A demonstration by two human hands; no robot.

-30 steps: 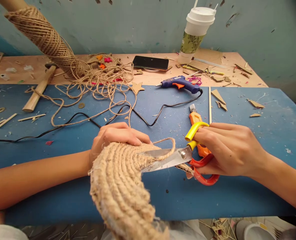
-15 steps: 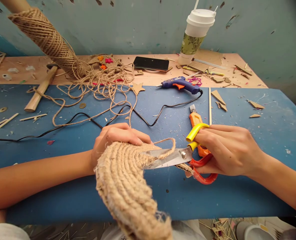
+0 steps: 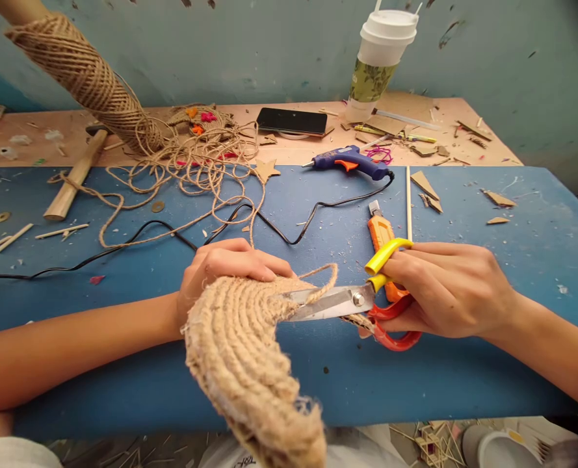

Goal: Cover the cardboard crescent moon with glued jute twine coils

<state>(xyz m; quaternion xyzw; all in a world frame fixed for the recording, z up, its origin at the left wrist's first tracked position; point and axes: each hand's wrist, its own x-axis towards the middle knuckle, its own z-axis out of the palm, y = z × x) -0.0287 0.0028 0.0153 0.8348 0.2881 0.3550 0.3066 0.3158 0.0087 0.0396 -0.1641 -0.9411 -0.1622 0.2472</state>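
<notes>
My left hand (image 3: 235,261) is closed on the far edge of a curved, crescent-like piece covered in rows of jute twine (image 3: 240,344); its frayed lower end points toward me. My right hand (image 3: 449,289) grips a pair of scissors (image 3: 335,302) with red and yellow handles. The blades reach left to the inner edge of the twine piece, and a loose loop of twine (image 3: 328,279) lies across them. A strip with a corrugated cardboard edge (image 3: 357,320) shows below the scissors' pivot. My left fingertips are hidden behind the piece.
An orange utility knife (image 3: 380,231) lies beyond the scissors, beside a thin stick (image 3: 408,201). Farther back are a blue glue gun (image 3: 352,161) with its black cord, a phone (image 3: 292,121), a lidded cup (image 3: 379,65), a twine spool (image 3: 84,81), tangled twine and a hammer (image 3: 77,175).
The scissors have shifted slightly up, and the twine piece's lower end has swung a little left. Both hands keep their holds. The whole view has moved slightly.
</notes>
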